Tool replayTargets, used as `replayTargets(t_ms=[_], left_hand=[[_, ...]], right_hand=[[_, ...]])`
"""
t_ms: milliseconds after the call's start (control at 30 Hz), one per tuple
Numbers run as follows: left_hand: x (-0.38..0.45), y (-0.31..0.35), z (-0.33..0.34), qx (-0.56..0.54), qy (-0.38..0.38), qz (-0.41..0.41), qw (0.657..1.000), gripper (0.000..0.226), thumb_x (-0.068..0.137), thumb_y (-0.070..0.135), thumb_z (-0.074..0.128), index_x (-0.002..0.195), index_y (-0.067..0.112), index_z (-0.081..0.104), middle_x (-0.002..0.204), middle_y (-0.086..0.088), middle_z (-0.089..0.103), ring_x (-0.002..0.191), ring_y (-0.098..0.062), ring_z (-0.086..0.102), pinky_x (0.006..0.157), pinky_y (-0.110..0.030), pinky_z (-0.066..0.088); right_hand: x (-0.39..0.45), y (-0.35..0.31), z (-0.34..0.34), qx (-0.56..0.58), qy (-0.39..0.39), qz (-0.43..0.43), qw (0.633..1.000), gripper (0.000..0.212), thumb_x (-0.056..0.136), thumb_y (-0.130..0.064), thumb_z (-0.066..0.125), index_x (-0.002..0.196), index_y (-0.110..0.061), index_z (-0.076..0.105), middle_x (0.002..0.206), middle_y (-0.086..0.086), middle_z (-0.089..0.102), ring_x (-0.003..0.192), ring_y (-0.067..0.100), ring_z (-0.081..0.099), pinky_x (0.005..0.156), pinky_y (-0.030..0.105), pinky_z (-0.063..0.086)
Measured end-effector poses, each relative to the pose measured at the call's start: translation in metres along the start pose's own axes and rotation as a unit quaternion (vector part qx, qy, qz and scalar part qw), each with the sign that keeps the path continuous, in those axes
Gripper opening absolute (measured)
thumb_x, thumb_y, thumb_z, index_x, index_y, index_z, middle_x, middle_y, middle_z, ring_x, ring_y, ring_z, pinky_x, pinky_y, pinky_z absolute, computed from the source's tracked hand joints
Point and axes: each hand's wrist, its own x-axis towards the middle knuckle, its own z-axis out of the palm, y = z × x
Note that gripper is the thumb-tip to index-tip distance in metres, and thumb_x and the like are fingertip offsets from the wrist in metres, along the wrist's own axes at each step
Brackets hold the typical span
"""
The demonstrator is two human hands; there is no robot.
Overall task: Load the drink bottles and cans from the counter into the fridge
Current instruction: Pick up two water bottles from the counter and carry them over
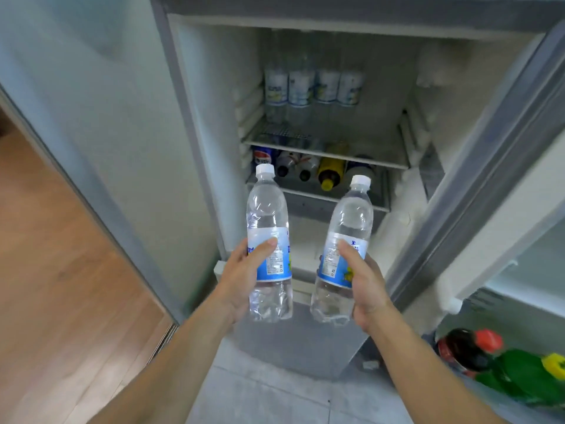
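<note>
Two water bottles heading for the fridge

Left hand [241, 276] and right hand [365, 289] each wrap a clear plastic white-capped water bottle [268, 228] [345, 240] upright, probably ready to slide beside the matching row [315, 87] on the wire shelf [360, 145] ahead of both hands.

Held bottles [268, 228] [345, 240]: clear, white caps, blue-and-white labels with a yellow patch
Upper-shelf bottles [315, 84]: clear, pale blue-white labels
Lying bottle [330, 172]: yellow with yellow cap
Door bottles: dark with red cap [467, 347]; green with yellow cap [526, 374]
Floor [61, 270]: brown wood grain
</note>
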Motion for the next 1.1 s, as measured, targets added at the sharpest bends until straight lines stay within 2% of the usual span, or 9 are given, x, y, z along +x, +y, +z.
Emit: replayTargets(t_ms=[133, 200, 400, 533, 600, 700, 900, 1033, 1100], left_hand=[[0.040, 0.034, 0.018, -0.009, -0.021, 0.021, 1.000, 0.032, 0.070, 0.030, 0.072, 0.102, 0.024, 0.069, 0.095, -0.011, 0.076, 0.079, -0.027, 0.073, 0.070, -0.046, 0.060], [0.062, 0.050, 0.028, -0.008, -0.034, 0.038, 0.999, 0.026, 0.074, 0.027, 0.073, 0.100, 0.025, 0.069, 0.094, -0.009, 0.076, 0.081, -0.025, 0.074, 0.071, -0.045, 0.060], [0.130, 0.089, 0.062, 0.066, -0.048, 0.116, 0.990, 0.024, 0.089, 0.024, 0.070, 0.111, 0.028, 0.061, 0.102, 0.002, 0.075, 0.091, -0.016, 0.072, 0.079, -0.039, 0.058], [0.179, 0.114, 0.083, 0.067, -0.033, 0.135, 0.988, 0.045, 0.083, 0.027, 0.076, 0.123, 0.017, 0.057, 0.109, -0.003, 0.072, 0.100, -0.023, 0.071, 0.086, -0.042, 0.058], [0.203, 0.121, 0.092, 0.048, -0.028, 0.125, 0.991, 0.053, 0.080, 0.028, 0.079, 0.127, 0.017, 0.056, 0.115, -0.005, 0.071, 0.103, -0.024, 0.069, 0.090, -0.047, 0.056], [0.236, 0.133, 0.102, 0.039, -0.043, 0.143, 0.988, 0.051, 0.082, 0.024, 0.078, 0.128, 0.019, 0.056, 0.120, -0.003, 0.069, 0.107, -0.021, 0.068, 0.094, -0.046, 0.055], [0.292, 0.159, 0.126, 0.109, -0.033, 0.258, 0.959, 0.057, 0.086, 0.014, 0.073, 0.135, 0.013, 0.045, 0.125, -0.001, 0.058, 0.114, -0.018, 0.059, 0.090, -0.025, 0.053], [0.325, 0.162, 0.142, 0.151, -0.037, 0.280, 0.947, 0.064, 0.086, 0.014, 0.073, 0.140, 0.013, 0.039, 0.128, -0.001, 0.054, 0.116, -0.018, 0.055, 0.089, -0.023, 0.047], [0.340, 0.160, 0.150, 0.170, -0.046, 0.288, 0.941, 0.068, 0.085, 0.014, 0.075, 0.142, 0.013, 0.040, 0.134, -0.003, 0.053, 0.119, -0.019, 0.054, 0.096, -0.027, 0.047]], right_hand=[[0.036, -0.038, 0.013, 0.068, 0.024, -0.023, 0.997, 0.052, 0.079, -0.039, 0.074, 0.123, -0.013, 0.064, 0.109, 0.015, 0.074, 0.099, 0.037, 0.070, 0.089, 0.051, 0.058], [0.052, -0.058, 0.018, 0.091, 0.028, -0.038, 0.995, 0.061, 0.069, -0.038, 0.073, 0.123, -0.012, 0.064, 0.108, 0.014, 0.074, 0.096, 0.037, 0.068, 0.087, 0.047, 0.057], [0.105, -0.104, 0.041, 0.086, 0.102, -0.141, 0.981, 0.025, 0.082, -0.022, 0.078, 0.103, -0.023, 0.065, 0.097, -0.003, 0.076, 0.095, 0.020, 0.073, 0.085, 0.035, 0.059], [0.146, -0.131, 0.047, 0.056, 0.159, -0.193, 0.967, 0.025, 0.080, -0.022, 0.081, 0.098, -0.024, 0.064, 0.089, -0.010, 0.073, 0.081, 0.007, 0.073, 0.070, 0.024, 0.059], [0.167, -0.143, 0.047, 0.043, 0.173, -0.217, 0.960, 0.028, 0.080, -0.021, 0.081, 0.102, -0.023, 0.063, 0.090, -0.011, 0.071, 0.073, 0.000, 0.071, 0.060, 0.015, 0.055], [0.198, -0.162, 0.047, 0.024, 0.202, -0.245, 0.948, 0.031, 0.082, -0.025, 0.079, 0.108, -0.025, 0.061, 0.096, -0.011, 0.068, 0.082, 0.001, 0.068, 0.062, 0.013, 0.054], [0.261, -0.190, 0.044, -0.029, 0.207, -0.312, 0.927, 0.049, 0.086, -0.024, 0.075, 0.130, -0.013, 0.055, 0.120, 0.000, 0.064, 0.101, 0.004, 0.065, 0.078, 0.016, 0.053], [0.301, -0.197, 0.036, -0.114, 0.221, -0.325, 0.912, 0.058, 0.087, -0.018, 0.074, 0.136, -0.007, 0.046, 0.131, 0.011, 0.057, 0.117, 0.024, 0.059, 0.093, 0.034, 0.054], [0.319, -0.201, 0.031, -0.132, 0.223, -0.315, 0.913, 0.059, 0.088, -0.018, 0.074, 0.138, -0.006, 0.044, 0.128, 0.011, 0.057, 0.108, 0.018, 0.062, 0.080, 0.022, 0.057]])
